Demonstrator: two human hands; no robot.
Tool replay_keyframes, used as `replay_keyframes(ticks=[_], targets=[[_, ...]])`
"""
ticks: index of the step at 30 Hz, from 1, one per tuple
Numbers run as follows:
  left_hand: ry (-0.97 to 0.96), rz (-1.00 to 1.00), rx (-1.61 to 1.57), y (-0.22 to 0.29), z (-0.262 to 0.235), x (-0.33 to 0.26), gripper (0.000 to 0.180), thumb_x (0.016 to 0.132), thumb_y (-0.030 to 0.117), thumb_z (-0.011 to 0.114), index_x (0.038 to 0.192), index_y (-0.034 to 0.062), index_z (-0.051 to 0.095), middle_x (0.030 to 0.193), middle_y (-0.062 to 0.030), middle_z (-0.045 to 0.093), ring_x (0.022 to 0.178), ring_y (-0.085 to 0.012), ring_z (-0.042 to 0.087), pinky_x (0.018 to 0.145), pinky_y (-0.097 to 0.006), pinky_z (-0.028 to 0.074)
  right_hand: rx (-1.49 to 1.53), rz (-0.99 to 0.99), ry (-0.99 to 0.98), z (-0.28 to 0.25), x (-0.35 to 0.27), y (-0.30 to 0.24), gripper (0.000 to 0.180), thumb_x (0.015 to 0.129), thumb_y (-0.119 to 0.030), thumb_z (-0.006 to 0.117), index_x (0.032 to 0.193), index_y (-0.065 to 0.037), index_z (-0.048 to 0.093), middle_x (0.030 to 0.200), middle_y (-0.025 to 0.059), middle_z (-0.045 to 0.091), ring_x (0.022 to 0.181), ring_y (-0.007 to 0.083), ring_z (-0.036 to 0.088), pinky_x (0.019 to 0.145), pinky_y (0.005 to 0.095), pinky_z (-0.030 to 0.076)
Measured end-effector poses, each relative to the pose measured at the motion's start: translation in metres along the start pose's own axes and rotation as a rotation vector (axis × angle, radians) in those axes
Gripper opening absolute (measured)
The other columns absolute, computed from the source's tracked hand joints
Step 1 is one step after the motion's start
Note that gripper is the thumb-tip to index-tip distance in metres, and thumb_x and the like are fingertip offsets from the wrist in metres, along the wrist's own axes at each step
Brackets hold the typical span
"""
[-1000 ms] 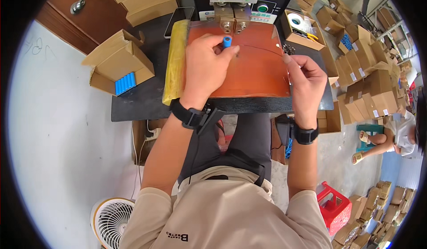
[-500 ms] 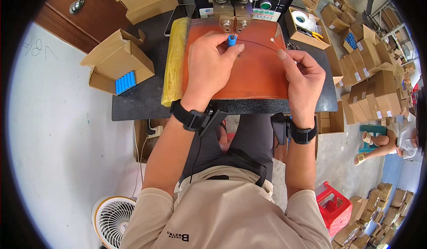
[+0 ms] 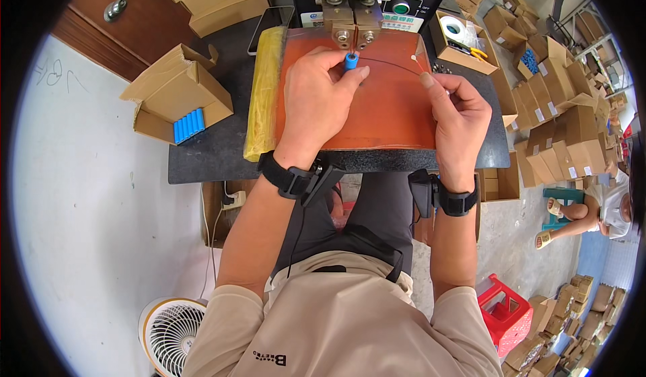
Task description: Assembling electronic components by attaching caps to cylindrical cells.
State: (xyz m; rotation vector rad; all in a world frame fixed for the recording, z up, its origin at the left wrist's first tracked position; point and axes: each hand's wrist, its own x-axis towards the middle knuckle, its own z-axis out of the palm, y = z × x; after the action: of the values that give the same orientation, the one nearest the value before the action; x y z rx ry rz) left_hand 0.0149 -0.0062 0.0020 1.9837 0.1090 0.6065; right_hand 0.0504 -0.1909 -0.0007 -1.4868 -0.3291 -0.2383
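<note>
My left hand [image 3: 319,91] pinches a small blue battery cell [image 3: 351,61] between thumb and forefinger. The cell's top end is right under the electrode tips of a spot welder [image 3: 354,33]; whether they touch it I cannot tell. A thin dark wire [image 3: 390,64] runs from the cell's top toward my right hand [image 3: 457,108]. That hand is closed on the wire with thumb and fingertips. A red wire [image 3: 420,64] with a small pale tab at its end sticks up from the same pinch. Both hands are above an orange-brown mat [image 3: 390,121].
On the dark table [image 3: 215,158], a cardboard box [image 3: 178,97] with several blue cells stands left. A yellow plastic-wrapped bundle [image 3: 264,94] borders the mat, with a phone [image 3: 269,27] behind. A box with a tape roll [image 3: 454,25] and pliers [image 3: 478,52] sits right. Another person [image 3: 592,209] sits farther right.
Almost nothing differs. The red wire's tab and the wire in my right hand have shifted very slightly; the cell stays under the electrodes.
</note>
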Motion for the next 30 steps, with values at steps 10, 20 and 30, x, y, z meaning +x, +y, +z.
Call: replay_keyframes(ticks=[10,20,30], targets=[[0.007,0.006,0.030,-0.002,0.001,0.000,0.019,0.081,0.012,0.074,0.085,-0.0057,0.068,0.074,-0.0105,0.066,0.064,-0.0194,0.064,0.060,-0.032,0.046,-0.025,0.002,-0.001,0.001,-0.002,-0.003,0.008,0.089,-0.006,0.073,0.092,0.002,0.071,0.072,-0.0092,0.055,0.061,-0.0015,0.038,0.054,0.0169,0.025],[0.009,-0.008,0.008,0.000,-0.003,-0.002,0.017,0.080,0.008,0.074,0.090,-0.0053,0.071,0.071,-0.0096,0.067,0.064,-0.0151,0.063,0.060,-0.030,0.048,-0.020,-0.006,-0.053,-0.003,-0.006,-0.001,0.008,0.089,-0.004,0.072,0.093,0.002,0.072,0.073,-0.0043,0.061,0.064,0.0014,0.048,0.057,0.0167,0.035],[-0.148,-0.196,-0.392,0.011,-0.025,-0.013,0.022,0.086,0.009,0.072,0.104,-0.0008,0.063,0.078,-0.0055,0.066,0.059,-0.0101,0.060,0.055,-0.024,0.046,0.152,0.012,-0.043,0.003,-0.007,-0.016,0.010,0.090,-0.007,0.072,0.094,0.002,0.072,0.071,-0.0036,0.059,0.061,0.0023,0.045,0.056,0.0185,0.034]])
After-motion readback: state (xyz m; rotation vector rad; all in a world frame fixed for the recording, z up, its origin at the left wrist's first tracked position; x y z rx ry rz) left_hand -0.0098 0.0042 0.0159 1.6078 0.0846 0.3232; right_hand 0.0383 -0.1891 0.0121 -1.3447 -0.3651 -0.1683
